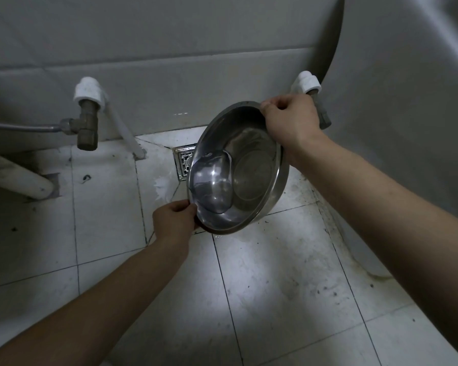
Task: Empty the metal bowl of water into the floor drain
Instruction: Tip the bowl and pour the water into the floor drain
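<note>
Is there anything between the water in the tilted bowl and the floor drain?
Nothing visible. The left hand and right hand grip the rim of the metal bowl; water pools at its lowered side. The floor drain lies beyond, partly hidden by the bowl alone.

The metal bowl point(251, 165) hides most of the floor drain point(183, 162), the right hand point(288, 120) covers part of a valve point(324, 116), and a hose point(19, 126) runs off the left edge.

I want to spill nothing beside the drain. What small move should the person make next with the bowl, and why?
Probably raise the right hand slightly to tilt the metal bowl further: water lies pooled at the low rim by the left hand, and that rim hangs near the floor drain.
</note>
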A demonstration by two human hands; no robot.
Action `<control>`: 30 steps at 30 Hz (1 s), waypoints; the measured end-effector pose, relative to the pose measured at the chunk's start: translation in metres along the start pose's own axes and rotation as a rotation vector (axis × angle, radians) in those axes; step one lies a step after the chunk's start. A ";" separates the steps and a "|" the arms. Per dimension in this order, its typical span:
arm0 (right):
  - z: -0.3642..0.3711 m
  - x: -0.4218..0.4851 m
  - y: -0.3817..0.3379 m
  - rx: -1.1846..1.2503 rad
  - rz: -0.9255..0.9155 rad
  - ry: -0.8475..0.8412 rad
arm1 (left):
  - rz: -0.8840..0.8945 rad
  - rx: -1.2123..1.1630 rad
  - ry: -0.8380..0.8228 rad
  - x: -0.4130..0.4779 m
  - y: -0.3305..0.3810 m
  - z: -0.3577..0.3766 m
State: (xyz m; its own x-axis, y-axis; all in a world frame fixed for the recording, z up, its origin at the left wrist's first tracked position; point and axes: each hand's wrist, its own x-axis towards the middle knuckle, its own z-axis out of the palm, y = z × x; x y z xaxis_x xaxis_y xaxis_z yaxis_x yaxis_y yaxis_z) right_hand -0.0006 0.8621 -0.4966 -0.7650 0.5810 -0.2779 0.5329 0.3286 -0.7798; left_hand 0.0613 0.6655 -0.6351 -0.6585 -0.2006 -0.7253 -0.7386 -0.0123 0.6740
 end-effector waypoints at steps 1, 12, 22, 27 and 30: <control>0.000 0.000 0.000 0.000 0.000 0.003 | -0.002 0.001 -0.002 0.000 0.000 0.000; -0.002 -0.001 -0.001 -0.011 0.015 0.020 | -0.003 0.023 -0.008 0.005 -0.005 0.005; -0.007 -0.003 -0.003 -0.010 0.026 0.014 | -0.013 0.008 -0.030 0.003 -0.005 0.010; -0.009 -0.003 -0.004 -0.003 0.032 0.004 | -0.010 -0.003 -0.037 0.004 -0.006 0.012; -0.008 -0.002 -0.003 0.004 0.036 0.010 | -0.005 0.013 -0.041 0.003 -0.005 0.012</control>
State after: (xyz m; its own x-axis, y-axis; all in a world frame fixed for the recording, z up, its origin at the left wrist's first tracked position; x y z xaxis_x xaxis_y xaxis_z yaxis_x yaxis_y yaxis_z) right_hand 0.0019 0.8657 -0.4889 -0.7419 0.5994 -0.3004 0.5583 0.3042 -0.7718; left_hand 0.0613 0.6766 -0.6423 -0.6601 -0.1605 -0.7338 -0.7435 0.0001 0.6687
